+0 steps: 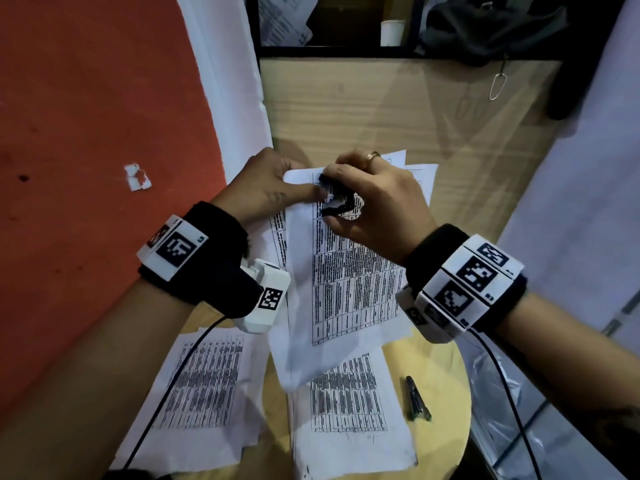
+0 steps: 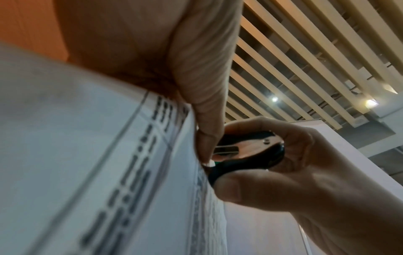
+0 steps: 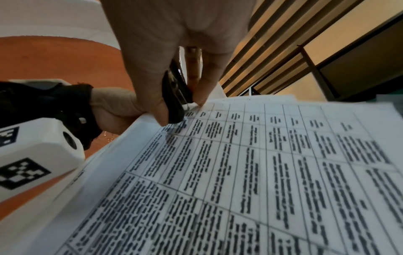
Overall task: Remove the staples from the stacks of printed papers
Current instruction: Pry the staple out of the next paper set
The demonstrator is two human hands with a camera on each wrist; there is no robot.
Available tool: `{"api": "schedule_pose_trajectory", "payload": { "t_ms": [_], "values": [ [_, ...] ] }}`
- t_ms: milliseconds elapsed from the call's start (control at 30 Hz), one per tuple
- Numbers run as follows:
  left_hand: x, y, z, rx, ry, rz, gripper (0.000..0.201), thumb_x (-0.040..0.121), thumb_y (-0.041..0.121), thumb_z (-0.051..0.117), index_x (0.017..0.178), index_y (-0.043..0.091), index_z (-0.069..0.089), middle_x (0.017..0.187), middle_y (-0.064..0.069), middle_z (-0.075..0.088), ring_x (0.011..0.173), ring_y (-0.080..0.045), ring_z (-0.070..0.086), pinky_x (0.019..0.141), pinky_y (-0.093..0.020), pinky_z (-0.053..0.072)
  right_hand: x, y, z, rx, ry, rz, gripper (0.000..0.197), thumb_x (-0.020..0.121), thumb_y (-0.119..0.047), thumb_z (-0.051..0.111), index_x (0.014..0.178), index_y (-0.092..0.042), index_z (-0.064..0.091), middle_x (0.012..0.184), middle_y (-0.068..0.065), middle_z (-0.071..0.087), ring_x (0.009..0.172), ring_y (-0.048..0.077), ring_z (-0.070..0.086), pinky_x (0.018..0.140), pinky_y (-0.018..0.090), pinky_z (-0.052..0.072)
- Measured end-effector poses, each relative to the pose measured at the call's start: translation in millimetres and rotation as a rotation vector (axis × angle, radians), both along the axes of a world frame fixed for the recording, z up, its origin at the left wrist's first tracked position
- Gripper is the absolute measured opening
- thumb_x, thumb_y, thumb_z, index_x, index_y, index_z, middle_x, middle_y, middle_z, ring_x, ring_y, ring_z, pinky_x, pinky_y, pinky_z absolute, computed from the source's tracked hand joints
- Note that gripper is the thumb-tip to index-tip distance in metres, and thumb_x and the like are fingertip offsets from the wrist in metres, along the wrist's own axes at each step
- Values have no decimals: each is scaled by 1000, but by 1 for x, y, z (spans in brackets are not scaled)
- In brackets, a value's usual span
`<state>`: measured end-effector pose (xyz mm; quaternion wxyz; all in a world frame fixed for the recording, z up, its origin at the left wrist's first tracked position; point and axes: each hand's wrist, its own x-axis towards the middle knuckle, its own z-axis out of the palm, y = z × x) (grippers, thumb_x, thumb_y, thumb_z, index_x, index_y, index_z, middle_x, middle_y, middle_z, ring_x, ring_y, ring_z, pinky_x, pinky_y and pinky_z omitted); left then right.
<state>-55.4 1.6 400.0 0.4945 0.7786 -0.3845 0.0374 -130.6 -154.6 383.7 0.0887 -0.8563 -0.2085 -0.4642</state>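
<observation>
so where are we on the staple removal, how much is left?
Done: can't confirm; two sets of printed sheets lie set down near the person, staples not visible. In hand: right hand grips the black staple remover at the top corner of the stack, which the left hand holds. Left: more sheets underneath.

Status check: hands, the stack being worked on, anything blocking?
Right hand grips black staple remover at top corner of paper stack. Left hand pinches that corner. Staple itself hidden. Nothing in the way.
</observation>
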Motion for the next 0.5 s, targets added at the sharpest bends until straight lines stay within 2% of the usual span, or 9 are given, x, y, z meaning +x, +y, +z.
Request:
{"api": "schedule_pose_trajectory", "payload": {
  "t_ms": [67,167,300,500],
  "values": [
    [-1,1,1,-18,20,-16,38,56,46,75,68,10,69,68,-9,56,66,-12,47,65,-31,33,1,0,2,-26,10,30,36,61,-17,68,95,-5,69,95,14,66,73,34,64,56,39,55],
    [-1,1,1,-19,28,-30,49,55,48,76,70,2,67,68,-10,56,68,-14,47,65,-33,33,1,-1,5,-82,35,44,34,61,-14,67,93,-4,69,94,15,66,72,34,64,56,39,54],
    [-2,1,3,5,-2,18,39,51,50,74,53,14,60,54,7,44,56,-6,39,57,-28,28,2,-3,7,-127,44,33,33,63,-15,65,94,-6,69,94,13,65,74,32,63,57,36,54],
    [-1,0,2,22,-40,-20,65,52,49,73,68,-12,56,64,-7,40,63,-12,36,60,-28,25,3,-4,8,-160,44,28,27,64,-14,64,89,-7,69,91,11,66,72,30,62,56,30,49]
  ]
}}
